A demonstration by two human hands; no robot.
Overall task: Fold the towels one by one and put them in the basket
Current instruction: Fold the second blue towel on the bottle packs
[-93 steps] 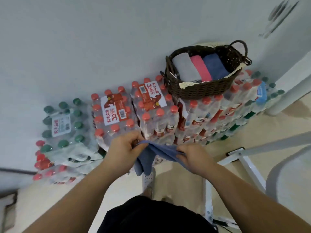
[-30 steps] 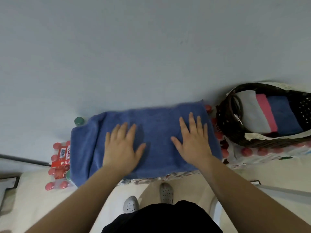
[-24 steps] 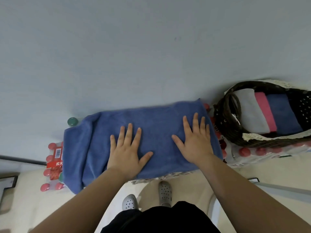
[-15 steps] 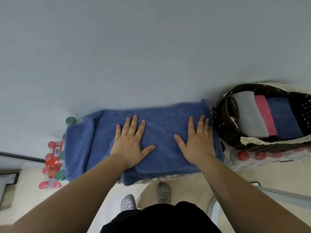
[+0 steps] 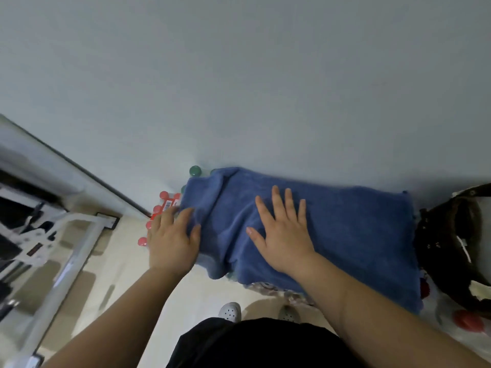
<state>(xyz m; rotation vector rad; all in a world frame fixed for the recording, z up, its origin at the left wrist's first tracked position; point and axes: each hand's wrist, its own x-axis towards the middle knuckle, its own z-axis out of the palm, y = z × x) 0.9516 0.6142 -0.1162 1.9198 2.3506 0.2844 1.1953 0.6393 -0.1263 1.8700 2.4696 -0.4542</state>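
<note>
Two hands on blue terry-cloth towel (image 5: 345,229), flat over red-capped water-bottle packs (image 5: 166,205). Right hand (image 5: 284,235): fingers splayed, pressing towel middle. Left hand (image 5: 171,240): fingers near-straight, together, resting on left end. Step: smoothing before fold. Next likely: pinch left end, fold rightward toward dark wicker basket (image 5: 451,243).

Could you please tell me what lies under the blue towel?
Bottle packs: red caps and a green cap peek out at the blue towel's left end; the rest is covered.

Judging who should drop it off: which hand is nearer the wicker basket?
Right. The right hand lies flat on the middle of the blue towel, short of the basket; the left hand is at its far end.
</note>
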